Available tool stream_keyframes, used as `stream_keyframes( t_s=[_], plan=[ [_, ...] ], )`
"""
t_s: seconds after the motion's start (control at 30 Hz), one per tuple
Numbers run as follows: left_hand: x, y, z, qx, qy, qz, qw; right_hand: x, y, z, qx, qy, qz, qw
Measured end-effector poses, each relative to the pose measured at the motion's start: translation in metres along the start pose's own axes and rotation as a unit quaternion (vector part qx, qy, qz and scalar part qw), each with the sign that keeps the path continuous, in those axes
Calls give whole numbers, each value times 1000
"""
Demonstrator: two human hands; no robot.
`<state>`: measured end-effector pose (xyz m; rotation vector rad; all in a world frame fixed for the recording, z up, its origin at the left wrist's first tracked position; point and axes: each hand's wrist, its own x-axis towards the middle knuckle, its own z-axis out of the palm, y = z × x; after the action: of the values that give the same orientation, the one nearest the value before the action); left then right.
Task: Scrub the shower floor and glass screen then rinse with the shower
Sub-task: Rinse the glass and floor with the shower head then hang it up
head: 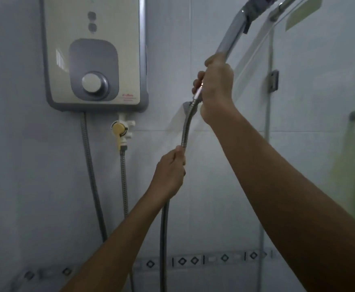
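Forearms: my left forearm (113, 239) and right forearm (288, 186) come up from the bottom edge, closest to me, both bare.
Wall: a pale tiled wall (14, 165) stands straight ahead, with a diamond-patterned border strip (193, 260) low down.
Heater: a cream and grey water heater (94, 53) is mounted high on the left with a round knob on its front. A yellow-handled valve (119, 129) sits just under it.
Left hand: my left hand (169, 171) is curled round the metal hose (186, 131), which hangs straight down below my fist.
Right hand: my right hand (216, 85), higher up, is wrapped tight round the lower end of the shower handle (229, 39).
Shower: its long axis slants from my right fist up and to the right. The head end runs off the top edge and the hose end points down.
Screen: the glass screen (319, 81) is on the right, with a metal hinge (273, 81) on its edge. Something green shows blurred through it.
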<state>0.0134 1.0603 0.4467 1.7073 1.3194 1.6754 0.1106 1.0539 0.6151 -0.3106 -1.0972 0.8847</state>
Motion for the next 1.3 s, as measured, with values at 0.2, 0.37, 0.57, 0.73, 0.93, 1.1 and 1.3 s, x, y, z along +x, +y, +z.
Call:
stream_keyframes(
  t_s=[0.2,0.37,0.57,0.73,0.93,1.1,1.3],
  plan=[
    [-76,-56,-40,-4,-15,-149,989,-92,55,-69,47,-74,150,985],
    [-125,-135,-62,105,-24,-247,963,-185,131,-123,31,-74,214,974],
    [-201,-252,-71,219,-47,-358,906,-312,244,-158,-36,30,396,917],
    [-254,-342,-75,266,-25,-434,861,-375,304,-165,-117,42,472,873],
    [-272,-402,-66,238,-66,-501,829,-409,331,-155,-227,-20,431,873],
    [-269,-413,-69,229,-67,-517,822,-418,343,-141,-242,11,419,875],
    [-265,-411,-74,64,-76,-551,829,-428,344,-130,-269,31,401,875]
  ],
)
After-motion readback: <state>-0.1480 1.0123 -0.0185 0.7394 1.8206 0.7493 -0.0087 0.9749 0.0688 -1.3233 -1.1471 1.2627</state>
